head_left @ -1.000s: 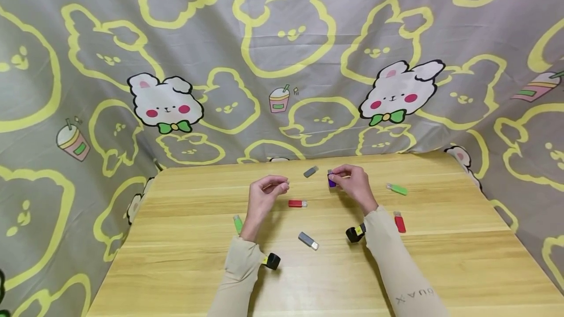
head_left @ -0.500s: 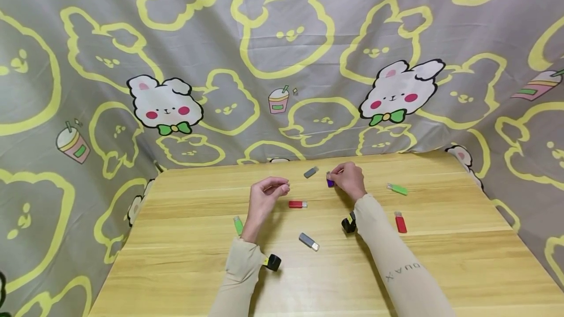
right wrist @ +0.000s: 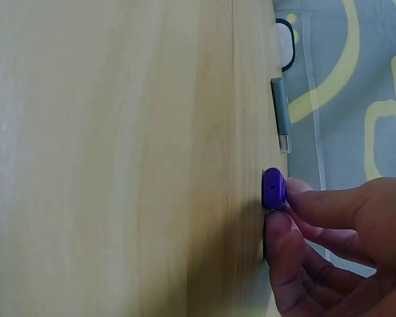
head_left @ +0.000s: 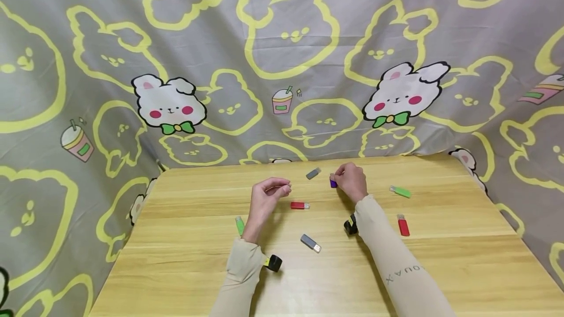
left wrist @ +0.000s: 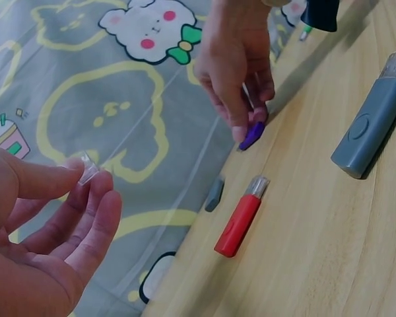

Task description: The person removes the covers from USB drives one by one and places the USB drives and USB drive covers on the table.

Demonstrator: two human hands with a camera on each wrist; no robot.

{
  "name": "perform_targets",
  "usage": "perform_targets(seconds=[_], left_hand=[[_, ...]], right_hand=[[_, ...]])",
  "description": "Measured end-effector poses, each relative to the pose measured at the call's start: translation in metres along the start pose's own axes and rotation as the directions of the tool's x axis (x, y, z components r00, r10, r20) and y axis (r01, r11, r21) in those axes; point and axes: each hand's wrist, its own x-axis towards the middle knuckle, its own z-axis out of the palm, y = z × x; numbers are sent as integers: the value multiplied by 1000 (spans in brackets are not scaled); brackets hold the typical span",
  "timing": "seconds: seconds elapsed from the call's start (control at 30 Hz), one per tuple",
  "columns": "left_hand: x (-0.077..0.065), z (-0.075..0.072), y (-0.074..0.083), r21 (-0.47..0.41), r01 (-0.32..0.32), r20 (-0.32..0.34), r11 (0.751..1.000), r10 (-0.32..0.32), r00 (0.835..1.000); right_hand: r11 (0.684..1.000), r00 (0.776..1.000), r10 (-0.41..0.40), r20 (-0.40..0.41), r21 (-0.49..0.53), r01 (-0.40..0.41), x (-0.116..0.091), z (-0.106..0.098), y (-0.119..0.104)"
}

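Note:
Near the back of the table, my right hand (head_left: pixel 351 180) pinches a purple USB stick (right wrist: pixel 274 188) between thumb and fingers, low at the wooden surface. Left of it, my left hand (head_left: pixel 266 199) is raised over the table and pinches a small clear plastic cap (left wrist: pixel 88 169) between thumb and fingertip. A red USB stick (head_left: pixel 299 205) with a clear cap lies just right of and below the left hand. Behind, between the two hands, lies a grey USB stick (head_left: pixel 313 173).
Another grey stick (head_left: pixel 310 243) lies nearer the front. To the right lie a green stick (head_left: pixel 400 191) and a red stick (head_left: pixel 403 225). A second green stick (head_left: pixel 240 225) sits beside the left wrist. A patterned curtain (head_left: pixel 246 87) stands behind the wooden table (head_left: pixel 176 258).
My right hand has shifted slightly and lowered with the purple USB stick toward the table, its forearm swinging inward. My left hand stays in nearly the same place.

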Motion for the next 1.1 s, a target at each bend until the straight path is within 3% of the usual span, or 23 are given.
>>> perform_targets(seconds=[0.47, 0.8, 1.1], left_hand=[[-1, -1, 0, 10, 27, 3, 1000, -27, 1000], [-1, 5, -1, 78, 29, -1, 997, -29, 1000], [-5, 15, 1, 128, 20, 54, 992, -27, 998]], right_hand=[[1000, 999, -19, -26, 2, 19, -1, 1, 1], [982, 988, -98, -119, 146, 115, -28, -20, 2], [959, 990, -53, -131, 270, 87, -53, -32, -1]])
